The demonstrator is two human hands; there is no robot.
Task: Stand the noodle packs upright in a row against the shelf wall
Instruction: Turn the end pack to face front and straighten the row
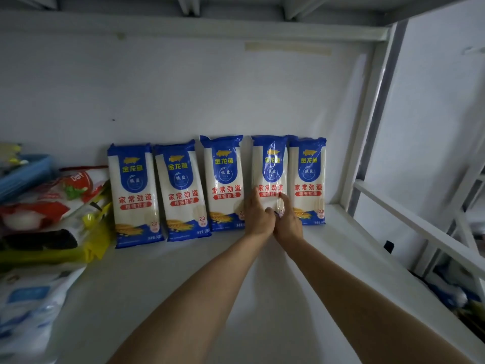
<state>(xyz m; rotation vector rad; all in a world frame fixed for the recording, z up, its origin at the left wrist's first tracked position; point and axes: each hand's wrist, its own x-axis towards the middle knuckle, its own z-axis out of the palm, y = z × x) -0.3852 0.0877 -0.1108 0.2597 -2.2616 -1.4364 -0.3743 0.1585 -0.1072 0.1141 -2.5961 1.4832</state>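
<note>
Several blue-and-white noodle packs stand upright in a row against the white shelf wall. From the left there is a first pack, then a second pack and a third pack. The fourth pack is held at its lower half by both hands. My left hand grips its left edge. My right hand presses its right edge, fingers against the front. The pack at the far right stands touching the fourth one.
A heap of red, yellow and white food bags lies at the left, with a blue basket behind it. The white shelf board stretches in front of the packs. A white metal frame post bounds the right side.
</note>
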